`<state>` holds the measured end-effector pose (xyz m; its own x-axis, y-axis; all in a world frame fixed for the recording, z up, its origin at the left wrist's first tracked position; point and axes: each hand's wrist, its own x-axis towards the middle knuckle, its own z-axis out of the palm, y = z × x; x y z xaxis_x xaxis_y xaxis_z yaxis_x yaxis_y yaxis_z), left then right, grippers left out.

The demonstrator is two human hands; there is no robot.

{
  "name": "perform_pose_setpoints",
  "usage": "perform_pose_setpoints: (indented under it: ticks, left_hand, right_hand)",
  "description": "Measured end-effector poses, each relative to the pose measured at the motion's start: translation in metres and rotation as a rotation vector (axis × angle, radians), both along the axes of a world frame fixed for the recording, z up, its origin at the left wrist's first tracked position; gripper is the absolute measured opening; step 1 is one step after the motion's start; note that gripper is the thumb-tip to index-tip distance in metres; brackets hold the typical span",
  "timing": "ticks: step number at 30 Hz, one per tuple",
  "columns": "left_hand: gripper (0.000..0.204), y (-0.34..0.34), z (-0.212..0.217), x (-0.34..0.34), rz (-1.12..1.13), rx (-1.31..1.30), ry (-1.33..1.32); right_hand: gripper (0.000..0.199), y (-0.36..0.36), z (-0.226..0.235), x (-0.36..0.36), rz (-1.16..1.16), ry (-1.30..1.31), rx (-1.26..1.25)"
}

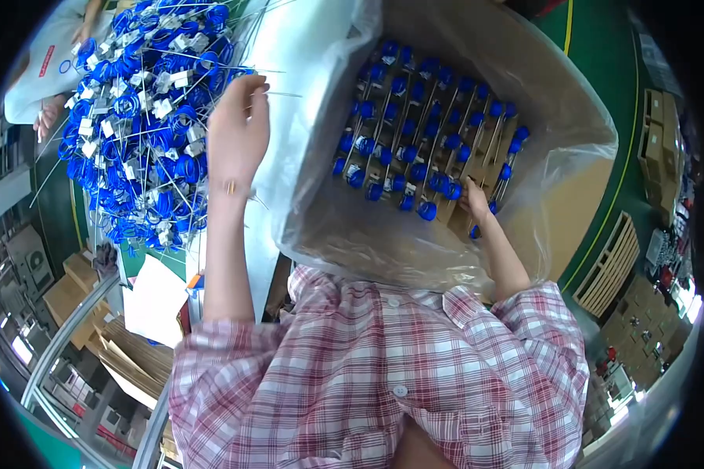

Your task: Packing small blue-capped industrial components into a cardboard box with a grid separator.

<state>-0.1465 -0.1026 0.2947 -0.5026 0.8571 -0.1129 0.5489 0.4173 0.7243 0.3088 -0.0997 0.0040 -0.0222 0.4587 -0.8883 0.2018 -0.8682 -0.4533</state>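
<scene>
My left hand [238, 133] is raised at the right edge of a large heap of blue coiled cables [145, 133], which have white connectors and thin metal rods. Its fingers curl in toward the thumb, and thin rods show beside the fingertips; whether they are gripped is unclear. My right hand [477, 202] reaches down into a carton lined with a clear plastic bag [352, 227]. Rows of similar blue coils with rods [414, 129] lie in there on cardboard. The right fingers are drawn together beside a blue coil [452, 190]; what they hold is hidden.
The bag's rim [602, 148] folds over the carton's edge. A co-worker's hand [48, 113] is at the far left of the heap. Flattened cardboard [133, 356] and a metal rail [70, 332] are at my left. A wooden pallet [608, 262] lies on the green floor at right.
</scene>
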Motion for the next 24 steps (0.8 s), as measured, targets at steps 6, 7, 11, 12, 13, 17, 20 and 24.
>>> perform_pose_setpoints:
  ticks: [6, 7, 11, 12, 13, 17, 20, 24]
  left_hand:
    - [0.044, 0.095, -0.134, -0.033, -0.283, -0.342, 0.281]
    - [0.049, 0.097, -0.16, -0.048, -0.312, -0.255, 0.222]
    - [0.036, 0.107, -0.218, -0.025, -0.472, -0.17, 0.036]
    - [0.031, 0.109, -0.231, -0.016, -0.555, -0.162, -0.011]
    - [0.031, 0.105, -0.231, -0.007, -0.564, -0.155, -0.014]
    - [0.026, 0.071, -0.22, -0.004, -0.328, 0.034, -0.21]
    - [0.029, 0.05, -0.23, 0.004, -0.388, -0.048, -0.198]
    - [0.041, 0.02, -0.189, -0.024, -0.871, -0.353, 0.348]
  right_hand:
    - [0.028, -0.015, 0.027, 0.0, 0.509, -0.468, 0.277]
    - [0.027, -0.004, 0.059, -0.03, 0.488, -0.305, 0.088]
    - [0.024, -0.025, 0.097, -0.032, 0.609, -0.324, 0.083]
    - [0.024, -0.034, 0.098, -0.019, 0.599, -0.347, 0.078]
    - [0.025, -0.036, 0.106, -0.021, 0.698, -0.318, 0.043]
    - [0.037, -0.036, 0.197, -0.087, 0.824, -0.267, -0.115]
    - [0.044, -0.064, 0.235, -0.1, 0.802, -0.228, -0.024]
    - [0.04, -0.088, 0.288, -0.115, 0.943, -0.612, 0.038]
